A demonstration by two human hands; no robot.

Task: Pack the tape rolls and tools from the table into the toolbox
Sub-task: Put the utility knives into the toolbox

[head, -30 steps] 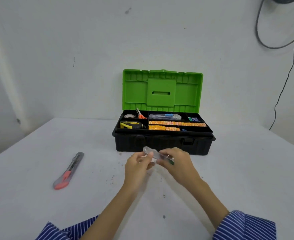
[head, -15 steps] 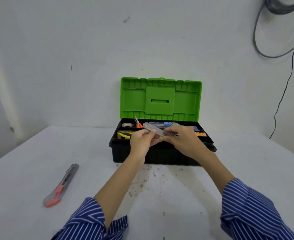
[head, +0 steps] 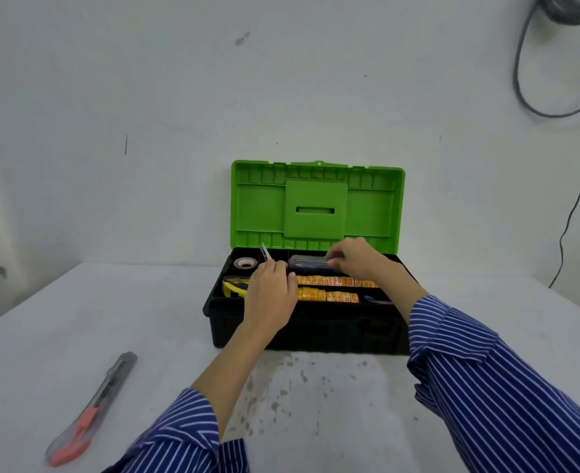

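From the head camera, a black toolbox with its green lid propped open stands at the far middle of the white counter, close to the wall. Both arms, in blue striped sleeves, reach into its top tray.

The right hand is over the rear compartment, fingers curled down onto the end of a clear plastic case that lies lengthwise there. The left hand hovers over the tray's left half with its fingers bent forward near the case's other end (whether they actually touch or grip it cannot be told from this angle).

In the tray's back left corner lies a small tape roll, and beside it scissors poke upward. A yellow tape measure sits in front of the roll, partly hidden by the left hand. Two rows of orange packets fill the long front compartments.

A utility knife with a red slider lies on the counter, well apart from the toolbox, toward the near left.
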